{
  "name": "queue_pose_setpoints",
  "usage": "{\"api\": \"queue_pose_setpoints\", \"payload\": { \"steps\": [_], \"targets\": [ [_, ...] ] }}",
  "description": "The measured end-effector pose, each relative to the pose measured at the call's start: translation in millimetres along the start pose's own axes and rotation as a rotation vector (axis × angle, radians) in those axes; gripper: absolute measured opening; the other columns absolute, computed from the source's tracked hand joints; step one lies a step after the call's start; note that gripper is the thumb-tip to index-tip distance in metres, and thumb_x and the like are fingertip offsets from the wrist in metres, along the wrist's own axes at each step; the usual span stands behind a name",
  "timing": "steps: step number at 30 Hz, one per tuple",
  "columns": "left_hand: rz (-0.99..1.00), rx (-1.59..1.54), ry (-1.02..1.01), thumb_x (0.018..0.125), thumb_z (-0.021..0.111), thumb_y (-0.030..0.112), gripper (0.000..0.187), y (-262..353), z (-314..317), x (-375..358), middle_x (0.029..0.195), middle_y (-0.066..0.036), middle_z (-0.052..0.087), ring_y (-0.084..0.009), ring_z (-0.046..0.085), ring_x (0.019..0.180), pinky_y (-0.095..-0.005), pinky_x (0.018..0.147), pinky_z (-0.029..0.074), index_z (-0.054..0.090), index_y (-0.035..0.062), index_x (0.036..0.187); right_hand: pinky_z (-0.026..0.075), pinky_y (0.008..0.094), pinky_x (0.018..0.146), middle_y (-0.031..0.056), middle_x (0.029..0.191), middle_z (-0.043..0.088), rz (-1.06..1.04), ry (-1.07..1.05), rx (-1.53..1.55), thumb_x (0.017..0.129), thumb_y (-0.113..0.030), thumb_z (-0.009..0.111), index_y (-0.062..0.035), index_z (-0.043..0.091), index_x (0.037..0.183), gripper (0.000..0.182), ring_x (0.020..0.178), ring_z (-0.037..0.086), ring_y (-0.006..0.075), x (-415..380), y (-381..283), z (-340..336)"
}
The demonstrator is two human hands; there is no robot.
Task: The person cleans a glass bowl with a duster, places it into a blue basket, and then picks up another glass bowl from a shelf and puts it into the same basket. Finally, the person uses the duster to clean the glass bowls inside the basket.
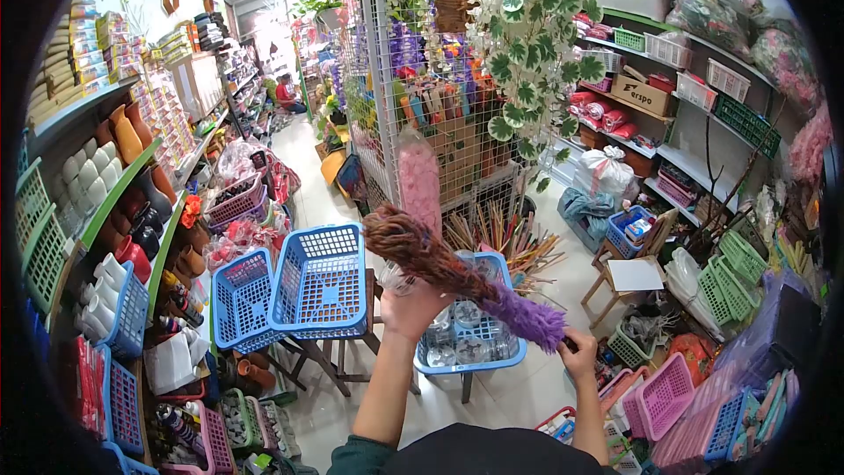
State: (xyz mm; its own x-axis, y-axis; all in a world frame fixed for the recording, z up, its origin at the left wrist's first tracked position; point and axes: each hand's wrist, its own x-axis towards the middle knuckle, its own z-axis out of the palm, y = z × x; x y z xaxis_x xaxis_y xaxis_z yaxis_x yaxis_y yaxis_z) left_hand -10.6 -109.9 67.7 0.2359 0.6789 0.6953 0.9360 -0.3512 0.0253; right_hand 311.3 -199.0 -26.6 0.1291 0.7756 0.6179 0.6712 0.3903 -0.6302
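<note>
A long bundle of brown, twisted dried-looking stems (431, 251) with a fluffy purple end (530, 317) slants across the middle of the view. My left hand (416, 306) is under its brown part, the fingers mostly hidden behind it. Something clear and shiny (393, 279) shows beside that hand; I cannot make out what it is. At the purple tip, my right hand (578, 354) pinches the end with its fingers closed. Below the bundle, a blue plastic basket (473, 364) contains several clear glass-like vessels (440, 354).
Two blue baskets (320, 327) stand left of my left hand on dark wooden legs. A white wire grid rack (374, 79) rises ahead, thin sticks (519, 242) at its foot. Crowded shelves (119, 189) line the left; a small wooden chair (635, 274) and pink basket (665, 394) are right.
</note>
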Motion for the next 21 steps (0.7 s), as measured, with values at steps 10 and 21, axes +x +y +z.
{"api": "queue_pose_setpoints", "payload": {
  "steps": [10, 21],
  "targets": [
    [0.376, 2.105, 0.221, 0.086, 0.052, 0.049, 0.061, -4, 13, -6, 0.132, -0.004, 0.047, -0.0239, 0.044, 0.121, -0.0474, 0.107, 0.026, 0.043, 0.0141, 0.135, 0.049, 0.0303, 0.055, 0.012, 0.07, 0.066, 0.047, -0.063, -0.002, 0.064, -0.014, 0.078, -0.0032, 0.068, 0.082, 0.023, 0.058, 0.064, 0.0232, 4, -29, 0],
    [0.71, 2.983, 0.3, 0.086, 0.029, 0.065, 0.076, 6, 2, -8, 0.136, -0.014, 0.042, -0.0341, 0.039, 0.126, -0.05, 0.111, 0.02, 0.037, 0.0103, 0.139, 0.049, 0.0307, 0.055, 0.0136, 0.071, 0.067, -0.133, -0.087, -0.07, 0.062, -0.011, 0.078, -0.0006, 0.068, 0.082, 0.025, 0.057, 0.064, 0.0249, 5, -21, 5]
  ]
}}
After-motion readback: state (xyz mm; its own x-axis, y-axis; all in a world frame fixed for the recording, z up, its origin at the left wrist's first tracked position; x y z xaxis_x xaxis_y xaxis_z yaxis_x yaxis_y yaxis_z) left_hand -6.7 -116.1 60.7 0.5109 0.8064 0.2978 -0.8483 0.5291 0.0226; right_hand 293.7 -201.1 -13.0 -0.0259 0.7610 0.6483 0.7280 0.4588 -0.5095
